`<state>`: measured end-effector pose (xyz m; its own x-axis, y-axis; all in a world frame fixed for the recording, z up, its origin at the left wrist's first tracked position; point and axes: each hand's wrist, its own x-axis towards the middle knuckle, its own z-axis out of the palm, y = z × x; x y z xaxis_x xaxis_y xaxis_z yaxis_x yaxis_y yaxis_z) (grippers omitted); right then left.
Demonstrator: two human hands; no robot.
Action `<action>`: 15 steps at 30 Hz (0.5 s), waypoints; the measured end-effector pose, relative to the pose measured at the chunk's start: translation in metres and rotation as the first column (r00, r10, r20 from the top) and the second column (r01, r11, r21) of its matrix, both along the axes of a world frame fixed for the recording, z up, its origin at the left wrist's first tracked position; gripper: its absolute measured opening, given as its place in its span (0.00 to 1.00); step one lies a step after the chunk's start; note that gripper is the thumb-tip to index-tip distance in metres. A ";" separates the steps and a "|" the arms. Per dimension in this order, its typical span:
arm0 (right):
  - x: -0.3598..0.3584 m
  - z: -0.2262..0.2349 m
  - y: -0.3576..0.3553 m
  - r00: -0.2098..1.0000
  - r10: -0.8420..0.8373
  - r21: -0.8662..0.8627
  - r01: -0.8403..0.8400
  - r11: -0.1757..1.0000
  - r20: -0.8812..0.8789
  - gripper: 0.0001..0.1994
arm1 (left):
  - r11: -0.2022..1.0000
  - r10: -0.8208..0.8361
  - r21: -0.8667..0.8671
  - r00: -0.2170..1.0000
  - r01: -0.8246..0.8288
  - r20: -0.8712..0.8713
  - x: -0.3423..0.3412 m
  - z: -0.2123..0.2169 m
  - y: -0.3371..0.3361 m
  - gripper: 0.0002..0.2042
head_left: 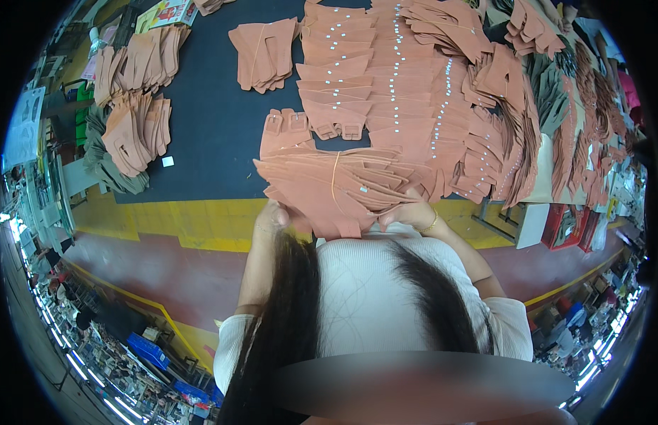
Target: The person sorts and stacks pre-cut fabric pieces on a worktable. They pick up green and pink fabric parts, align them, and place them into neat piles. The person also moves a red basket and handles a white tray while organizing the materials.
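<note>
At the table's near edge, I hold a bundle of salmon-pink cut leather pieces [307,184] between both hands. A thin tan band runs around its middle, and the layers fan out toward the right. My left hand [273,214] grips the bundle's near left edge, its fingers partly hidden beneath. On the other side, my right hand [414,211] closes on the near right edge, with a bracelet at the wrist. Just beyond the bundle lie pink pieces with buckle-shaped ends [286,126]. Overlapping rows of pink pieces [396,92] with small white tags spread farther back.
A banded pink stack [264,55] lies on the dark table [208,127]. More pink bundles [136,131] and grey-green pieces [116,170] sit at the left, near a small white square [167,161]. Heaped pieces [509,92] cover the right side. Red crates [566,225] stand below right.
</note>
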<state>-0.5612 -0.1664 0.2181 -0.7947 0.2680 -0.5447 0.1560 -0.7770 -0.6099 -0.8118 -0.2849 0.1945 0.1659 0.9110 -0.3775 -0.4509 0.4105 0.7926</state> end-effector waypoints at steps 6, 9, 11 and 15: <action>-0.008 0.001 -0.019 0.974 -0.218 0.065 0.222 0.973 -0.065 0.44 | 0.997 -0.076 0.014 0.997 0.076 -0.029 -0.001 0.004 -0.002 0.38; -0.010 -0.002 -0.023 0.966 -0.246 0.065 0.251 0.966 -0.074 0.43 | 0.993 -0.119 0.016 0.992 0.120 -0.046 -0.001 0.006 -0.003 0.37; -0.011 -0.004 -0.024 0.963 -0.259 0.070 0.264 0.962 -0.069 0.43 | 0.990 -0.140 0.021 0.989 0.141 -0.050 -0.001 0.007 -0.003 0.37; -0.011 -0.005 -0.026 0.961 -0.269 0.092 0.274 0.957 -0.060 0.41 | 0.986 -0.166 0.026 0.984 0.168 -0.063 0.001 0.007 0.001 0.37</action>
<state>-0.5719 -0.1927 0.2128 -0.7081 0.5275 -0.4694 -0.0827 -0.7222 -0.6867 -0.8110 -0.2842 0.2019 0.2940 0.8838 -0.3639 -0.3288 0.4510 0.8297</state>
